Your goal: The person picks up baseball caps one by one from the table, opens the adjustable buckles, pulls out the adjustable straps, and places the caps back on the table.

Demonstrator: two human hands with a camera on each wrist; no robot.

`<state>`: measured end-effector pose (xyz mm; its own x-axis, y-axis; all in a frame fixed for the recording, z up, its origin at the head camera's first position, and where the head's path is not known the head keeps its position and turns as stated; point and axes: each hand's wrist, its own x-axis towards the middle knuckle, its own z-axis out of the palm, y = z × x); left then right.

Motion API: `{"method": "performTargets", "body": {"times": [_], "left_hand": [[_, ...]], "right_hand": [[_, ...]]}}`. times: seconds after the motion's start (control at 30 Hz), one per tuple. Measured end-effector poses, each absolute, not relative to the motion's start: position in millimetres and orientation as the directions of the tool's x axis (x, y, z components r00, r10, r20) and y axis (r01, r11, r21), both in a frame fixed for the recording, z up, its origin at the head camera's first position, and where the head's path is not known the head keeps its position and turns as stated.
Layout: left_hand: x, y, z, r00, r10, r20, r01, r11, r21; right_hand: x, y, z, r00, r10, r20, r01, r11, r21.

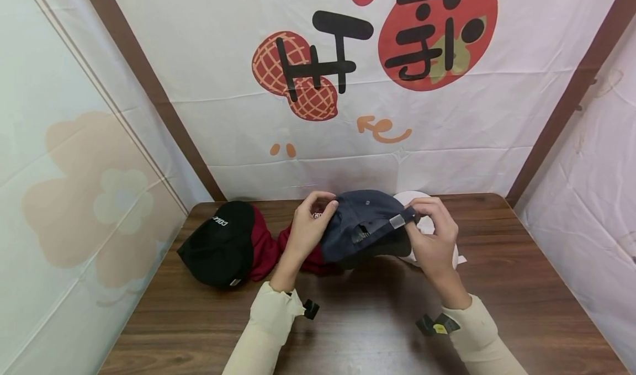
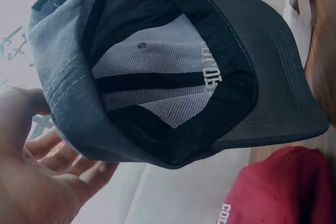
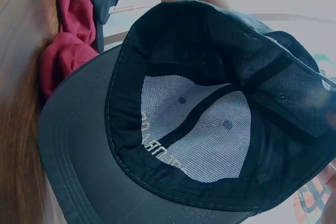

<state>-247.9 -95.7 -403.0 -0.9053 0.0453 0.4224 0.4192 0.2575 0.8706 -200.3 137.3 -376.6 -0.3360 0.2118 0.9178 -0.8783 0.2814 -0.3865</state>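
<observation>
A navy baseball cap (image 1: 360, 215) is held up above the table between both hands, its back strap turned toward me. My left hand (image 1: 308, 228) grips the cap's left side between thumb and fingers. At the other side, my right hand (image 1: 432, 237) pinches the end of the strap, just right of a pale metal buckle (image 1: 397, 221). Both wrist views look into the dark lining (image 2: 231, 77), where mesh panels and stitched letters show. The brim (image 3: 84, 140) points away from me and downward. The right fingers are mostly cut off in the right wrist view.
To the left on the wooden table (image 1: 358, 331) lies a black cap (image 1: 223, 248) with white lettering, against a dark red cap (image 1: 263, 242). Another red cap (image 2: 283, 187) sits behind my left hand. A white cap (image 1: 409, 198) is partly hidden behind the navy one. A printed curtain (image 1: 223, 132) hangs behind.
</observation>
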Motion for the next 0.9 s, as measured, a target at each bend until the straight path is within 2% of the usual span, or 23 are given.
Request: {"method": "performTargets", "body": {"times": [0.23,0.43,0.67,0.9], "left_hand": [[-245.6,-94.7,-394.8,-0.859,0.033,0.511,0.496,0.307,0.813],[-234.7,-87.0,-378.8,-0.746,0.035,0.665,0.638,0.324,0.699],[-221.8,-72.5,-363.6,-0.607,0.158,0.779,0.772,0.349,0.531],[-210.7,-53.2,-356.8,-0.522,0.290,0.802,0.840,0.337,0.425]], "right_hand": [[-203.6,137.7,-379.6,-0.314,0.228,0.922,-0.873,0.312,-0.375],[-213.2,140.3,-388.0,-0.321,0.231,0.918,-0.869,0.313,-0.383],[-207.6,134.9,-381.3,-0.328,0.241,0.913,-0.866,0.309,-0.393],[-199.5,129.0,-371.3,-0.339,0.216,0.916,-0.856,0.333,-0.395]]}}
